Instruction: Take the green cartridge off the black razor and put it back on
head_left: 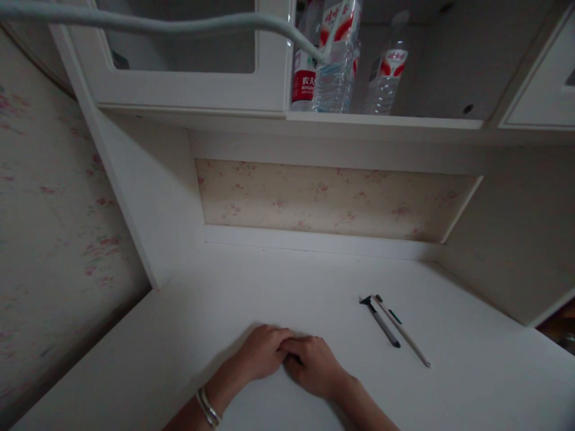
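My left hand (265, 352) and my right hand (312, 364) rest together on the white desktop (251, 287), near its front. Their fingers meet and overlap in the middle, curled and closed, and nothing shows in either hand. Part of the fingers is hidden where the hands cross. Two silvery bangles (207, 408) circle my left wrist. To the right of my right hand, apart from it, lies a grey-handled tool with a dark T-shaped head, like a razor (381, 323). Close beside it is a slim white pen-like stick (406, 338) with a green and dark part near its far end.
Above the desk hangs a white cabinet (193, 90) with an open shelf of plastic bottles (335, 78). A pale cable or arm (179, 27) crosses in front of it. White side panels (153, 191) flank the desk, and floral wallpaper (54, 227) covers the left wall.
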{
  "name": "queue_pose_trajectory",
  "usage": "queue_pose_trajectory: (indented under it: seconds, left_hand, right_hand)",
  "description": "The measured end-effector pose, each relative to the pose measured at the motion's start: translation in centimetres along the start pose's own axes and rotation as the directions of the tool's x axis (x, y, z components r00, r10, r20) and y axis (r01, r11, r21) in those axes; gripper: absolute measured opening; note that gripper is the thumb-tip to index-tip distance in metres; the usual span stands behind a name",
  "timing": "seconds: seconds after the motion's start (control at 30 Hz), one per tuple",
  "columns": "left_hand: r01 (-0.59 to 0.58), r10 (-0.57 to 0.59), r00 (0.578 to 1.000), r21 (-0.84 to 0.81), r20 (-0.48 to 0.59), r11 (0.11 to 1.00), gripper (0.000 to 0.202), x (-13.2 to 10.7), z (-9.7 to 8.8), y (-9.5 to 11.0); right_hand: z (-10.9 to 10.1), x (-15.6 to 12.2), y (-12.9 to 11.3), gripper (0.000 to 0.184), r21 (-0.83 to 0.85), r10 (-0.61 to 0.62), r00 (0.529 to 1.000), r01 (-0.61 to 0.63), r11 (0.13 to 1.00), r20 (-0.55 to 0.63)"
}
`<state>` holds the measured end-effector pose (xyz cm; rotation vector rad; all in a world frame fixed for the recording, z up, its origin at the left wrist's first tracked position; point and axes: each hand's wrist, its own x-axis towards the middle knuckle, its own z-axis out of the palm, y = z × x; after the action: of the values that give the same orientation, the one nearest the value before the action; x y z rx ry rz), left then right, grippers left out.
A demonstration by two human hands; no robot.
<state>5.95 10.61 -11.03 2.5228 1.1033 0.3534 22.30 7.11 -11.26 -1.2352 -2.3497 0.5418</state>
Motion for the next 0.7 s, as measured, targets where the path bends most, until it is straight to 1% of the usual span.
queue_pose_trajectory:
  seconds: [0.33,0.53,0.7]
  left_hand:
    - [-0.031,0.031,0.999,-0.009,-0.029,0.999,0.022,0.06,0.24,-0.23]
    - [-0.019,0.019,0.999,0.003,-0.028,1.000,0.022,0.08,0.41,-0.41]
    - [-0.021,0.021,1.000,0.006,-0.024,1.000,0.020,0.10,0.16,-0.34]
  right_hand:
    - [0.20,-0.12,0.09,0.035,0.012,-0.001,1.000,0.001,1.000,-0.001]
    - [0.24,-0.04,0.18,0.036,0.014,-0.007,1.000,0.007,1.000,-0.011]
    - [0.24,0.11,0.14,0.035,0.015,-0.013,1.000,0.013,1.000,-0.008]
